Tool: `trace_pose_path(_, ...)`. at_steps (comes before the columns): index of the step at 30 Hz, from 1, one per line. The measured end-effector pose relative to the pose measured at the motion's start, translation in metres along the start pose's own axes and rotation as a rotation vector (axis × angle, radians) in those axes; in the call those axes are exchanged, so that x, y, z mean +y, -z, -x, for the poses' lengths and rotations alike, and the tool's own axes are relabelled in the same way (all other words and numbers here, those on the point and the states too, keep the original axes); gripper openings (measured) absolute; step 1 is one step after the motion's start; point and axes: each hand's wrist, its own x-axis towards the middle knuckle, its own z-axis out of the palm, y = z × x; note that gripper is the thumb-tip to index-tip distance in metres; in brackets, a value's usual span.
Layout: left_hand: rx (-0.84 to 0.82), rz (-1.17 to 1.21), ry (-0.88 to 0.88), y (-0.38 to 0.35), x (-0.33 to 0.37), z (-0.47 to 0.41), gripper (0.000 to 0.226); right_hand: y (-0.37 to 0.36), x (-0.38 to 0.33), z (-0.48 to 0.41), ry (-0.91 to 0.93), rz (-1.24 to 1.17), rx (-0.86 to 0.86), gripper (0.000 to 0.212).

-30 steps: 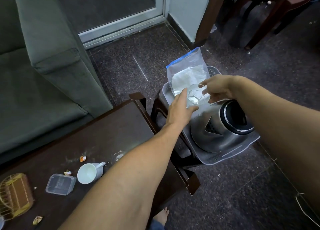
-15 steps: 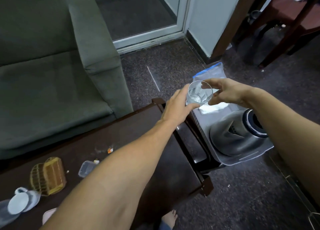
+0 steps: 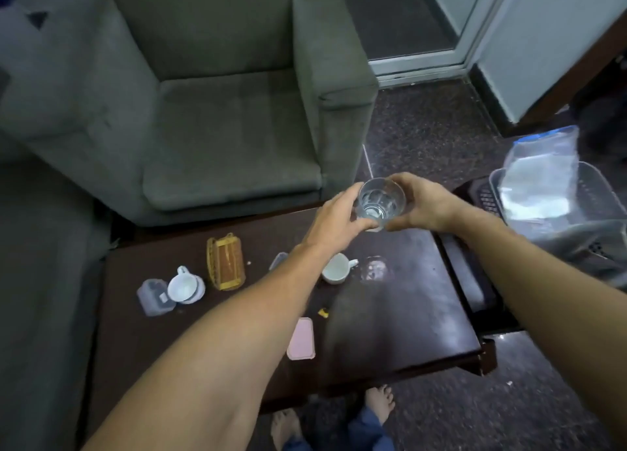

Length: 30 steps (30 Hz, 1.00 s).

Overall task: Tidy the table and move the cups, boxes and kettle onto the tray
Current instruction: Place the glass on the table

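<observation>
Both hands hold a clear drinking glass (image 3: 380,200) upright above the far edge of the dark wooden table (image 3: 400,328). My left hand (image 3: 334,217) grips its left side and my right hand (image 3: 425,206) curls round its right side. On the table lie a white cup (image 3: 335,271), a second white cup (image 3: 185,286) leaning on a clear plastic box (image 3: 152,297), a wicker box (image 3: 225,266), a pink flat box (image 3: 301,338) and another glass (image 3: 375,269). The grey tray (image 3: 599,193) stands at the right with a plastic bag (image 3: 539,179); the kettle (image 3: 590,247) is a blur.
A small clear box (image 3: 279,260) shows partly behind my left forearm. A yellow wrapper scrap (image 3: 323,312) lies mid-table. A grey armchair (image 3: 237,118) stands behind the table. My bare feet (image 3: 380,401) are under the near edge. A dark stool (image 3: 475,281) carries the tray.
Both hands have carried the glass leftward, from above the tray and kettle to above the table's far edge. The view has swung left, bringing the whole table in.
</observation>
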Motion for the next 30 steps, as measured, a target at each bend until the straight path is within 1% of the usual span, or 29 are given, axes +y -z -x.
trace_pose_path(2,0.021,0.012,0.038,0.021,-0.023,0.022,0.076,-0.034,-0.021,-0.004,0.046,0.065,0.033,0.086)
trace_pose_path(6,0.068,0.005,0.100,0.054,-0.072,0.061,0.080,-0.100,-0.055,-0.008,0.100,0.042,0.036,0.086)
trace_pose_path(9,0.086,-0.008,0.150,0.071,-0.106,0.090,0.084,-0.146,-0.071,-0.009,0.115,0.048,0.018,0.083)
trace_pose_path(12,0.083,0.029,0.179,0.080,-0.134,0.117,0.082,-0.185,-0.078,-0.009,0.113,0.063,-0.015,0.081)
trace_pose_path(15,0.092,0.025,0.221,0.084,-0.157,0.141,0.080,-0.219,-0.083,-0.007,0.103,0.070,-0.051,0.086)
trace_pose_path(18,0.097,-0.008,0.275,0.085,-0.177,0.161,0.080,-0.247,-0.084,-0.004,0.108,0.125,-0.071,0.089)
trace_pose_path(22,0.062,-0.044,0.350,0.080,-0.198,0.178,0.083,-0.277,-0.079,0.000,0.073,0.133,-0.090,0.082)
trace_pose_path(24,0.062,-0.046,0.360,0.075,-0.205,0.182,0.080,-0.289,-0.074,0.001,0.040,0.146,-0.104,0.081)
trace_pose_path(26,0.067,-0.042,0.373,0.070,-0.211,0.186,0.078,-0.299,-0.069,0.000,0.023,0.152,-0.113,0.076)
trace_pose_path(30,0.083,-0.058,0.387,0.061,-0.219,0.186,0.078,-0.312,-0.061,-0.001,0.009,0.185,-0.106,0.070)
